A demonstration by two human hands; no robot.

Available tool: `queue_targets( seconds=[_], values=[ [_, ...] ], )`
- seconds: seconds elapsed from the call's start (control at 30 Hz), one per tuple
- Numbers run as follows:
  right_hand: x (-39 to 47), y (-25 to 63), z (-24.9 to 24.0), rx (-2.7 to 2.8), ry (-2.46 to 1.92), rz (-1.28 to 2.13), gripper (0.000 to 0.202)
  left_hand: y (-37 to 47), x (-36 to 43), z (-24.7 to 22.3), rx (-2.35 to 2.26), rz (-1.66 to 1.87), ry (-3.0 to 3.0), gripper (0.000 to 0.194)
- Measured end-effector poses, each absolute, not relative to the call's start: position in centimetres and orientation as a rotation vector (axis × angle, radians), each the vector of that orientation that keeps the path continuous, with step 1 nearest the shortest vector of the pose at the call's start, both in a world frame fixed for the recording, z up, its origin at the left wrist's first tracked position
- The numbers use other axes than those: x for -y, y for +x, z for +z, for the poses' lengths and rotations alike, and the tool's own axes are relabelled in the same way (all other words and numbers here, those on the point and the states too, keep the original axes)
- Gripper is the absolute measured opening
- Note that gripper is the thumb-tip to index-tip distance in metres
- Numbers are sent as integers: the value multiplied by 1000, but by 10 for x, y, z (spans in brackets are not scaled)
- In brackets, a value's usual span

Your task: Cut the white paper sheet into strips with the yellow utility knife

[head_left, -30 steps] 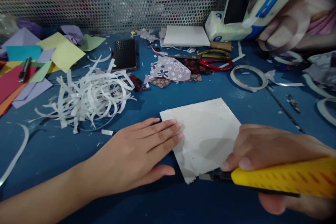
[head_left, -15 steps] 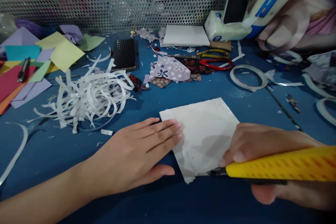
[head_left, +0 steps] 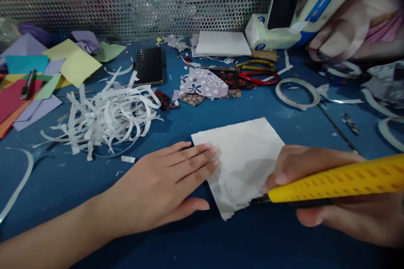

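Observation:
A white square card point(head_left: 240, 155) with a ragged lower edge lies at the middle front of the table. My left hand point(head_left: 170, 180) rests palm down with fingers stretched out, the fingertips on the card's left part. In my right hand point(head_left: 309, 172) is a yellow utility knife point(head_left: 341, 178), its handle slanting up to the right. The knife's dark front end and thin blade point(head_left: 246, 204) are at the card's lower edge, near the ragged corner. Some of the card's right side is hidden behind my right hand.
Curled white paper strips point(head_left: 110, 113) are heaped at left, near coloured papers point(head_left: 78, 63) and a pen point(head_left: 29, 84). Behind the card lie a phone point(head_left: 150, 65), patterned fabric scraps point(head_left: 205, 82), red-and-yellow-handled scissors point(head_left: 259, 75) and a tape roll point(head_left: 297, 93). A perforated metal panel point(head_left: 126, 0) stands behind.
My right hand and the utility knife have shifted slightly up and left, and the handle's rear end is tilted higher. My left hand and the card stay almost the same.

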State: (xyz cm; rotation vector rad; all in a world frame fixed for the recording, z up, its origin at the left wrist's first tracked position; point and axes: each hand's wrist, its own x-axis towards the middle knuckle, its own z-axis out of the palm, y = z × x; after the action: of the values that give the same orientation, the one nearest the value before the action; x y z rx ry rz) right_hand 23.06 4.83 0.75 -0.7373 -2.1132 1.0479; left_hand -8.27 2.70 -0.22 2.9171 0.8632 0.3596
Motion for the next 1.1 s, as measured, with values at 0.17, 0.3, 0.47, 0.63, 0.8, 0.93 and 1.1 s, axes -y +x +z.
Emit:
queue_targets(
  seconds=[0.17, 0.3, 0.47, 0.63, 0.8, 0.93, 1.1],
  values=[
    [-49, 230, 8, 2117, -696, 1044, 23, -82, -27, -3, -859, 374, 2914, 52],
    [-47, 230, 9, 2114, -723, 1045, 24, -83, -27, -2, -867, 382, 2912, 51],
    [-46, 228, 10, 1951, -760, 973, 21, -83, -28, -1, -857, 370, 2899, 51],
    [-49, 226, 12, 2043, -666, 1033, 21, -82, -28, -2, -857, 368, 2906, 51],
    [-51, 229, 13, 2143, -646, 1029, 21, -83, -27, -1, -862, 352, 2908, 51],
    [-51, 233, 11, 2191, -615, 1021, 24, -83, -27, -1, -853, 357, 2911, 51],
    [-49, 228, 7, 2060, -726, 961, 20, -83, -27, -2, -857, 375, 2908, 51]
  ],
)
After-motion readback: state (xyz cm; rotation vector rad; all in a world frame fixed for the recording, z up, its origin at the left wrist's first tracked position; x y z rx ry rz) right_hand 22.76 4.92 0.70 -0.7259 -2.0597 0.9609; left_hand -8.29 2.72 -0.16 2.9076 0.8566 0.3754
